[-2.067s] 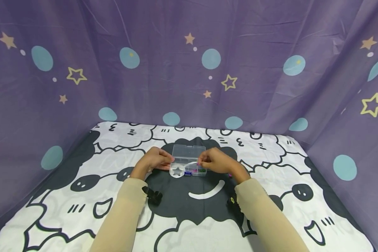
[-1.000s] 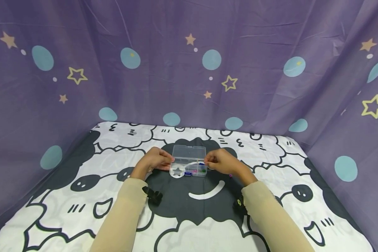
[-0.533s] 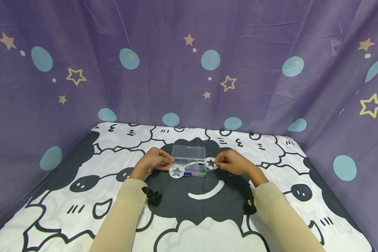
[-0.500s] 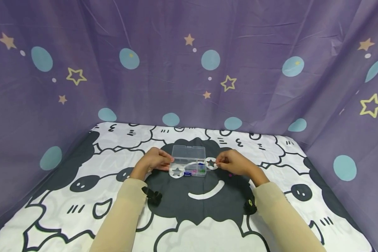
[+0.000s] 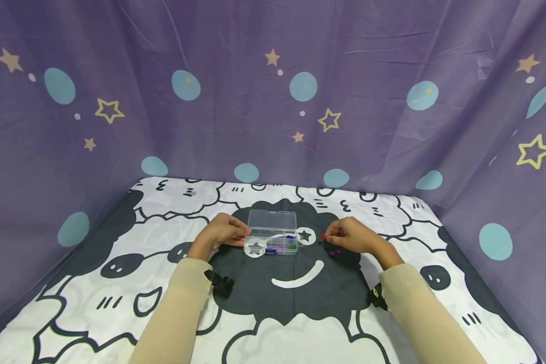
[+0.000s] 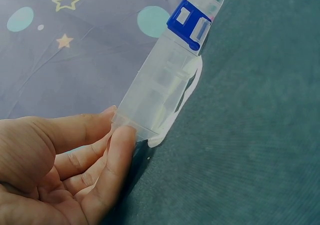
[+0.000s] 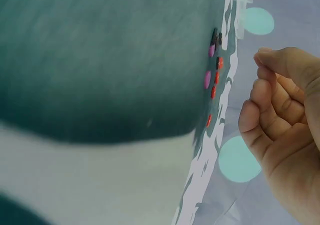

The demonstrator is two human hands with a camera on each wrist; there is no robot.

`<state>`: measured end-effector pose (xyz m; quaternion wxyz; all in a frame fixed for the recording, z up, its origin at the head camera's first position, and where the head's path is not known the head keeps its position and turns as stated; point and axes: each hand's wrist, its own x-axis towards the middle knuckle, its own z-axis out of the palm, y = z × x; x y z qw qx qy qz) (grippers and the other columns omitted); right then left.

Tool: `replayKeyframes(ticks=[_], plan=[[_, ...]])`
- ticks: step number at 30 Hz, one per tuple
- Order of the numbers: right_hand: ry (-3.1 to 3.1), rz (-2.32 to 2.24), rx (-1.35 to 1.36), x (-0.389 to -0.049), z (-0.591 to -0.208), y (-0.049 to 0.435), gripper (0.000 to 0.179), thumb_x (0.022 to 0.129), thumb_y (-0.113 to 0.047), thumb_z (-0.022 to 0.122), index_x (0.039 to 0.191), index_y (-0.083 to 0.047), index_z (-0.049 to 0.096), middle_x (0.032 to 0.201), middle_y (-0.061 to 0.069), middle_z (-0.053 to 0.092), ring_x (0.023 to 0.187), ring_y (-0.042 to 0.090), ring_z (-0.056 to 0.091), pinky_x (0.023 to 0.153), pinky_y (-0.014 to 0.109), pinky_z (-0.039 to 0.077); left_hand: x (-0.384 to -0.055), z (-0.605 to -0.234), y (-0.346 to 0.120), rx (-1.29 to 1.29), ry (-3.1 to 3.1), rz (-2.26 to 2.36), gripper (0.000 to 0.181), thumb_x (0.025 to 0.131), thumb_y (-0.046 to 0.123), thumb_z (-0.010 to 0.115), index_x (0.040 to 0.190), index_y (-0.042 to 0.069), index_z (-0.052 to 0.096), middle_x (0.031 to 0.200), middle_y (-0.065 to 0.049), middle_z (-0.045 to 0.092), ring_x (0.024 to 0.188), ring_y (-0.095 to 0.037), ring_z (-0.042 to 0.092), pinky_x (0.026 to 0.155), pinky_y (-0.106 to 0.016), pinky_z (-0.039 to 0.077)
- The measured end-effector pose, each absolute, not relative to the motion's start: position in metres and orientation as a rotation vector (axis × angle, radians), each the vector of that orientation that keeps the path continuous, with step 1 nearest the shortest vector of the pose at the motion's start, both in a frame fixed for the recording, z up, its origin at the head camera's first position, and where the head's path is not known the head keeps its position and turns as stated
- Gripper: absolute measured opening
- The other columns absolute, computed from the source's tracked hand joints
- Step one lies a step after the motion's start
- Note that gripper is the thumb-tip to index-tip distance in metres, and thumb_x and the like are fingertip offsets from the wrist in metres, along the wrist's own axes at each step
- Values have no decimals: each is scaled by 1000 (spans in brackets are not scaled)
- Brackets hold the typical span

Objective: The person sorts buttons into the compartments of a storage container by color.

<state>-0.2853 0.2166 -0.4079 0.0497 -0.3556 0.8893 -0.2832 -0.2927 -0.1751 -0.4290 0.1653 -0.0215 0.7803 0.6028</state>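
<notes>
A clear plastic compartment box lies with its lid raised, a blue latch at its front. My left hand pinches the box's left end between thumb and fingers, plain in the left wrist view. Small blue, pink and green pieces sit in compartments at the right. My right hand hovers right of the box, fingers loosely curled and nothing visible in them. Beside its fingertips lies a small red bead-like piece; two purple ones lie nearer me.
The right wrist view has several red pieces, purple pieces and dark pieces in a loose group on the cloth. A cartoon-printed cloth covers the surface. Purple curtains stand behind and at both sides.
My right hand has moved from above the box's right compartments out to the right, uncovering the blue pieces, a red piece and a second purple one. The left hand keeps its grip.
</notes>
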Motion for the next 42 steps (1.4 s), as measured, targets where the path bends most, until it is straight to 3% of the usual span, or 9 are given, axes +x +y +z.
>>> replayKeyframes(ticks=[10,19,42], plan=[[2695,-845,-981,-288,-413,235,5,94,-8,73,90,-5,74,79,-5,70,68,4,55,61,21,48,-291,-427,-175,-61,2217,1730,18,92,3,76,108,-6,75,86,-14,69,66,-16,72,66,-30,66],[2601,-846,-944,-287,-416,242,4,91,-3,76,89,0,73,77,-2,70,65,6,56,56,21,48,-293,-430,-177,-66,2218,1718,19,92,4,77,108,-6,75,88,-15,70,66,-16,72,66,-30,66],[2570,-787,-877,-286,-418,244,9,90,-3,76,84,-7,71,71,-6,64,62,7,54,54,19,45,-289,-426,-176,-51,2214,1721,19,92,3,76,109,-6,74,89,-16,71,67,-17,72,67,-31,66]])
